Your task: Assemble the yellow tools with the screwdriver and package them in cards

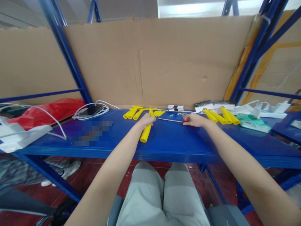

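a white cable (103, 110) is coiled on the blue table (169, 141). near some yellow pieces (130, 113), a yellow tube (145, 135) is clamped in the left hand (148, 119), above the tabletop's middle. a red-handled screwdriver (170, 120), shaft pointed left, is gripped by the right hand (194, 120); farther right, yellow tubes (219, 117) are laid.

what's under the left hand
The left hand grips a yellow tube; one end shows on the near side of the hand and part of it beyond. The hand covers the section between, and the blue tabletop directly beneath cannot be seen.
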Demonstrator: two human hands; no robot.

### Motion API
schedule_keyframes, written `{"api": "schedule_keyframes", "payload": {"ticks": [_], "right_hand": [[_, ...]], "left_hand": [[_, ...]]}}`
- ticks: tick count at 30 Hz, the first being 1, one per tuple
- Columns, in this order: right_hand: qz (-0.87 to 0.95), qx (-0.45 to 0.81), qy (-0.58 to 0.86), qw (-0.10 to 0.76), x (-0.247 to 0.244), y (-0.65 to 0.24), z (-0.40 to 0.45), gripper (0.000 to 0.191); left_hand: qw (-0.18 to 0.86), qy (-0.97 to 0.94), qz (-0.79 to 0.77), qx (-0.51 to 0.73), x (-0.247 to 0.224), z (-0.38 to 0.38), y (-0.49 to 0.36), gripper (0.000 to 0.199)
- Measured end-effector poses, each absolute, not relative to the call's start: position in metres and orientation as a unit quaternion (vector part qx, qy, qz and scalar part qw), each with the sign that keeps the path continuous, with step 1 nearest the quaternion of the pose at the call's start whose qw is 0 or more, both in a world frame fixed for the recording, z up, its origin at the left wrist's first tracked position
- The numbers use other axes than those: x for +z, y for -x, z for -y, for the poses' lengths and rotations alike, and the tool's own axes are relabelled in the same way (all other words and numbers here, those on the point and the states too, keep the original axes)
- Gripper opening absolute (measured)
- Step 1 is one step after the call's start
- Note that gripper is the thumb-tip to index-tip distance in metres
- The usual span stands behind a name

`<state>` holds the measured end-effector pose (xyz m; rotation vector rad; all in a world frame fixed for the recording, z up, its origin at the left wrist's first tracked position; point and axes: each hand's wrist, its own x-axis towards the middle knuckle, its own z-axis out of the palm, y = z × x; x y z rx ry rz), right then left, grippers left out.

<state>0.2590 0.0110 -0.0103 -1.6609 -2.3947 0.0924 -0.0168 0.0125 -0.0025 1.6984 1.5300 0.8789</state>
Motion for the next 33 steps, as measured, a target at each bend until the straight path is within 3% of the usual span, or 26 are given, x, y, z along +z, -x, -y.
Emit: {"api": "schedule_keyframes", "payload": {"ticks": [8,14,18,23,33], "right_hand": [[0.821,0.044,0.558,0.112,-0.010,-0.260,-0.011,0.014],[0.821,0.052,0.559,0.106,-0.009,-0.261,-0.010,0.018],[0.820,0.050,0.559,0.111,-0.010,-0.260,-0.011,0.017],[0.818,0.038,0.563,0.115,-0.010,-0.258,-0.010,0.016],[0.806,0.029,0.579,0.114,-0.007,-0.245,-0.002,0.023]], "left_hand": [[0.347,-0.648,-0.583,0.345,-0.003,-0.013,0.017,0.021],[0.352,-0.645,-0.585,0.343,-0.005,-0.014,0.016,0.044],[0.277,-0.704,-0.588,0.285,-0.007,-0.013,0.016,0.058],[0.179,-0.762,-0.575,0.237,-0.005,-0.007,0.012,0.055],[0.131,-0.792,-0.563,0.196,-0.005,-0.005,0.009,0.053]]}}
